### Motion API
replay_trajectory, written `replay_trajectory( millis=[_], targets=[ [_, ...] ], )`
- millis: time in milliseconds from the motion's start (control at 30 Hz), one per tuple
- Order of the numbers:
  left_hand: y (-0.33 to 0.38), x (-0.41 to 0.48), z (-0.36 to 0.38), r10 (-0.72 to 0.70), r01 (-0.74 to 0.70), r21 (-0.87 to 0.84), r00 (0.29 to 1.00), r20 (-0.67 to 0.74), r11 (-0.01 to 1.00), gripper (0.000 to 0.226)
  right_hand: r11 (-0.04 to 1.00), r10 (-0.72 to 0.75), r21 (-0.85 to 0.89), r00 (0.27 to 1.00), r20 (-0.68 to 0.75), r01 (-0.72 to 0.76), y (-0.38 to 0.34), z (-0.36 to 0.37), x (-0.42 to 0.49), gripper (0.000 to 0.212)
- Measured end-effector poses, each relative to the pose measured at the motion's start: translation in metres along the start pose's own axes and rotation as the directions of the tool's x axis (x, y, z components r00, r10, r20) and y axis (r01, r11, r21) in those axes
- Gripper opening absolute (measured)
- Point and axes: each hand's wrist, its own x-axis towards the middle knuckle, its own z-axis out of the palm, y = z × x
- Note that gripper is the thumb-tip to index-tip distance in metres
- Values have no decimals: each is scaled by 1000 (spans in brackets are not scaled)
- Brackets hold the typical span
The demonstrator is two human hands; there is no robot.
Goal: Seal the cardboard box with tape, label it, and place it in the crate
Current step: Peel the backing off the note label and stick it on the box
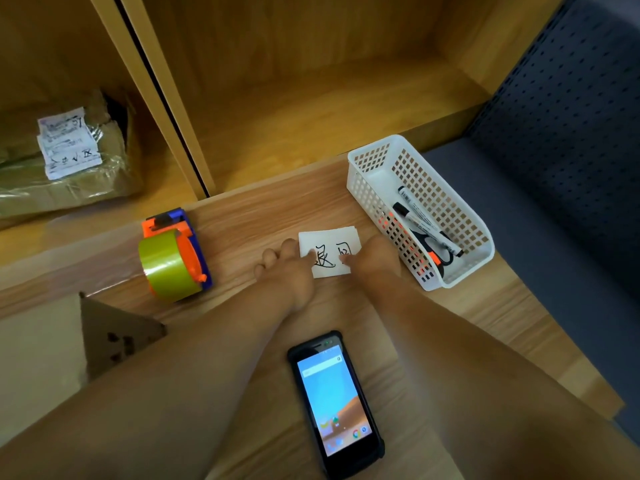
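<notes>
While both hands meet over it, a small white paper label (333, 244) with two black handwritten characters lies flat on the light wood-grain counter (249, 220). The left hand (288, 269) lays one fingertip on the label's left edge, and its other fingers rest loosely on the counter, grasping nothing. The right hand (374, 257) sets a fingertip on the label's right part and covers that corner. Its remaining fingers are hidden under the back of the hand, so I cannot tell whether it pinches the paper or only presses it. Just right of that hand stands a white perforated plastic basket (374, 168), holding two black-capped white markers (426, 224) and scissors with black and orange handles (437, 251), partly hidden behind the mesh. Left of the hands, an orange and blue tape dispenser with a yellow-green roll (173, 255) sits on the counter. Between the forearms lies a black smartphone (336, 403), screen lit. The brown cardboard box (86, 181), glossy with clear tape and bearing a white printed slip with illegible text, sits in the left wooden shelf compartment, cut off by the frame's edge. A grey-brown cardboard corner (114, 337) pokes up at lower left, with its lower part out of sight. A dark perforated panel (571, 133) fills the right side.
</notes>
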Motion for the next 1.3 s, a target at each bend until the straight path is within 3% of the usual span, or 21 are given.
replay_trajectory(
  millis=[133,267,400,533,633,733,833,1033,1300],
  targets=[
    [-3,2,0,-3,3,-20,1000,6,1000,63,1000,6,-3,1000,-26,-6,1,-6,1,29],
    [-3,-3,0,-13,14,-79,1000,12,997,59,1000,-16,4,999,-42,16,3,-10,-1,43],
    [-1,-14,-6,-67,56,-183,997,-50,981,56,987,-59,147,997,-52,66,-1,-24,-16,20],
    [0,-24,-22,-163,132,-345,985,-63,929,53,913,-22,407,999,-40,36,-10,-36,-28,18],
    [-1,-42,-40,-205,119,-615,976,-72,780,49,826,-38,563,999,-2,33,-22,-51,-48,31],
    [-8,-64,-60,-239,28,-871,966,-103,491,20,788,-106,608,994,-28,101,-40,-67,-73,25],
    [-17,-95,-77,-262,-94,-961,951,-164,261,17,757,-178,632,983,-45,166,-59,-78,-101,22],
    [-45,-165,-106,-257,-208,-974,940,-225,92,13,730,-296,628,953,-67,271,-100,-91,-159,29],
    [-102,-256,-115,-276,-348,-937,903,-329,-21,17,739,-440,561,898,-18,373,-145,-77,-240,32]
  ],
)
